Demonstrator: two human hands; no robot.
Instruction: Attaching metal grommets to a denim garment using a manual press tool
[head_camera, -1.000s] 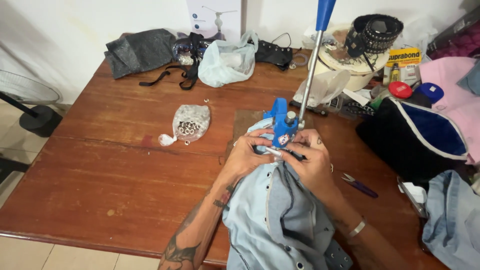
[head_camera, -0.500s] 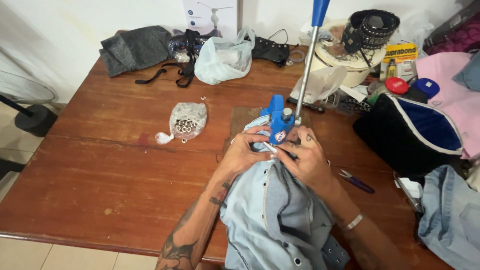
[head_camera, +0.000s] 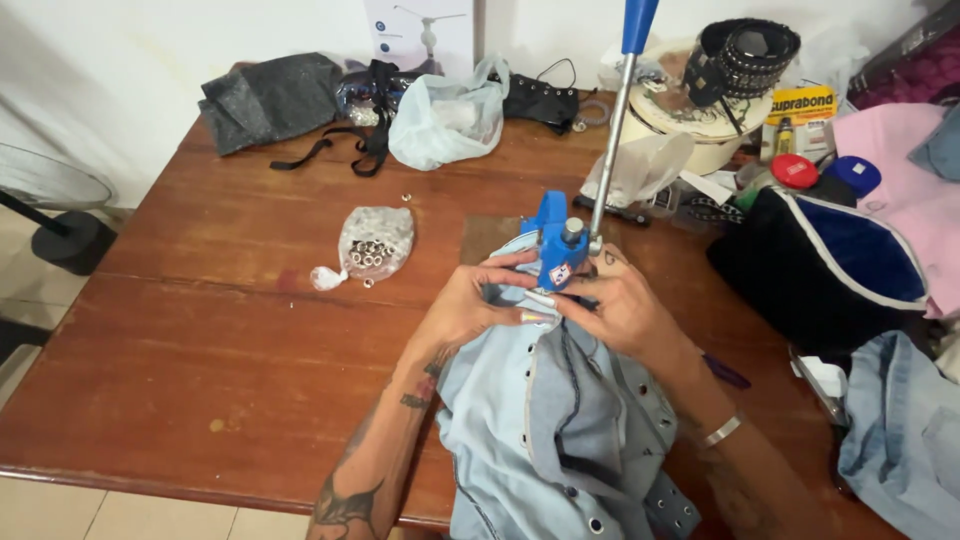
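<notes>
- Your two hands met at the base of one blue hand press (head_camera: 552, 243), which stood near the middle of the wooden table (head_camera: 200, 340) with its single long metal lever (head_camera: 612, 130) rising to a blue grip.
- Your left hand (head_camera: 468, 305) had its fingers closed on a fold of the light blue denim garment (head_camera: 545, 420), pinching the cloth just under the press head.
- Your right hand (head_camera: 622, 305) pressed the same fold from the other side, fingertips touching the fabric and nearly meeting those of the left (the exact pinch was hidden behind the press).
- The garment lay from the press down to the near table edge, with a row of metal eyelets along its band; I counted about six, though some were blurred.
- One clear bag of eyelets (head_camera: 372, 243) sat to the left, well apart from your hands, with two or three loose eyelets beside it.
- One white plastic bag (head_camera: 445, 120) lay farther back.
</notes>
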